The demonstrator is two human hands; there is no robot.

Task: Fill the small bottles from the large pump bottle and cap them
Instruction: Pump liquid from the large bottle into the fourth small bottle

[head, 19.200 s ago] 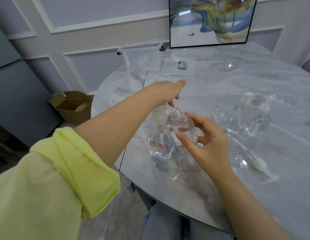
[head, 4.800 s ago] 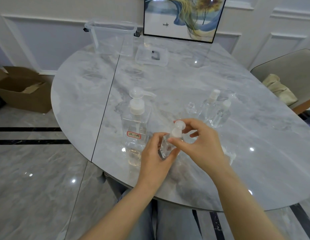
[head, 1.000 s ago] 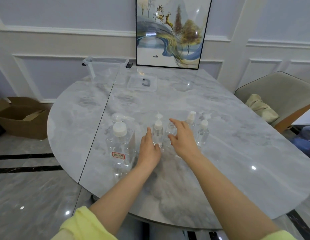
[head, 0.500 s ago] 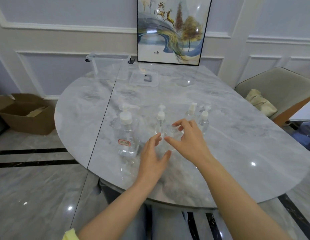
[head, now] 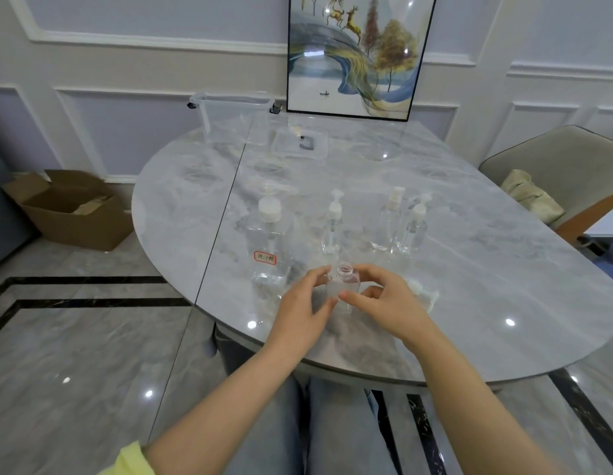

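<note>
A small clear uncapped bottle (head: 343, 289) stands on the marble table (head: 469, 286) near its front edge. My left hand (head: 299, 311) grips its left side with thumb and fingers. My right hand (head: 392, 303) curls round its right side, thumb across the front. The large clear pump bottle (head: 269, 234), with a red-bordered label, stands just behind my left hand. Three small capped pump bottles stand further back: one in the middle (head: 332, 228) and two side by side on the right (head: 387, 221) (head: 414, 228). A loose white pump cap (head: 424, 292) lies beside my right hand.
A clear plastic box (head: 233, 120) and its flat lid (head: 299, 144) sit at the table's far side, before a framed picture (head: 353, 53). A beige chair (head: 565, 180) stands on the right, and a cardboard box (head: 70, 209) sits on the floor to the left.
My right hand has drawn the uncapped small bottle away from the row toward the table's front edge. My left hand has closed onto its left side.
</note>
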